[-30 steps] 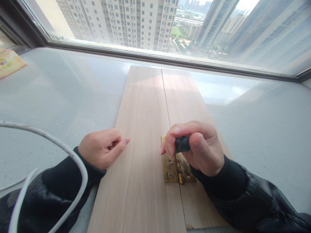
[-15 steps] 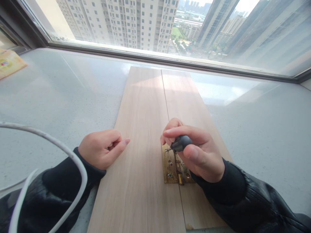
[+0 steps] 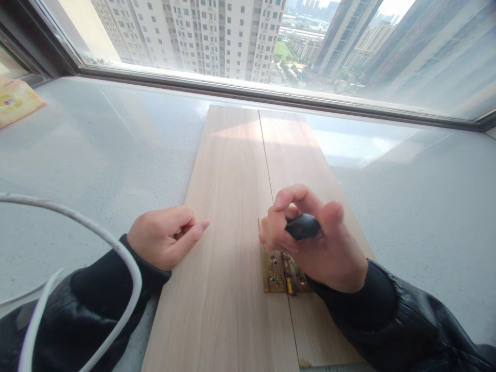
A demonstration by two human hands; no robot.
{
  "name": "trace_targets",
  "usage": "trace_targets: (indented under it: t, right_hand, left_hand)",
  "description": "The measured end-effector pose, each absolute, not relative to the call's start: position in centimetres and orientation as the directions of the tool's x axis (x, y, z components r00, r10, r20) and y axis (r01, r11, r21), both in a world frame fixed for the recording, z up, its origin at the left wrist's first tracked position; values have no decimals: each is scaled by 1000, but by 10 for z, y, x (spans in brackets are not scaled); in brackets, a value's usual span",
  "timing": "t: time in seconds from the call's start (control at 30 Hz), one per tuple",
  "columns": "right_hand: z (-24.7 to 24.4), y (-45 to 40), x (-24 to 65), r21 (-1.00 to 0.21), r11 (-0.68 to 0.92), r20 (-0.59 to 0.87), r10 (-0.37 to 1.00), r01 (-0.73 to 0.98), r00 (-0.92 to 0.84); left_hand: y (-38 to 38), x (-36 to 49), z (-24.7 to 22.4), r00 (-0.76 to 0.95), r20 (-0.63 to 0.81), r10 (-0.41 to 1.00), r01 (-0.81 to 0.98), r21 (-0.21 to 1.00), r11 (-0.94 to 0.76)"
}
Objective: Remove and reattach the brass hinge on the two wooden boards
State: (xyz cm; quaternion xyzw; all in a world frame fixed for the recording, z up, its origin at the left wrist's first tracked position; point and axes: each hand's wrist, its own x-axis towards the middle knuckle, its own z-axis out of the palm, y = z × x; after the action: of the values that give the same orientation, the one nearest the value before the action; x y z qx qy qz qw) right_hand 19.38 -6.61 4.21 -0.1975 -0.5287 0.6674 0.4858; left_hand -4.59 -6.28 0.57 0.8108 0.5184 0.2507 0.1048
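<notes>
Pale counter (image 3: 411,206) bears two boards (image 3: 228,175) below a window. Right of center, the right hand (image 3: 318,237) grasps a black handle (image 3: 303,227) over the brass hinge (image 3: 272,271); the left hand (image 3: 165,235), loosely clenched, rests at the left board's edge.

Indoors beside a window, many floors up; home or office, can't tell which. Window (image 3: 248,46) looks down on apartment-style towers (image 3: 217,39), with a green patch (image 3: 284,50) and trees far below. Dark window frame (image 3: 232,92) borders a pale, speckled, glossy sill or counter (image 3: 116,155) catching daylight.
</notes>
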Motion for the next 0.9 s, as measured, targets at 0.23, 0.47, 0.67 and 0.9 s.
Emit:
trace_targets:
  t: [0.23,0.47,0.67,0.9]
  right_hand:
    - [39,-66,196,-890,76,257,898,-450,-357]
    - [31,-60,203,-910,195,307,909,-366,-280]
    - [37,-62,195,-883,-1,240,858,-469,-454]
    - [42,-66,193,-885,13,238,872,-466,-428]
  left_hand:
    - [-63,-46,6,340,304,890,789,422,-446]
    - [-62,-47,6,345,305,888,790,416,-450]
    - [-62,-46,6,342,306,889,792,415,-448]
    - [-62,-46,6,344,306,887,784,426,-451]
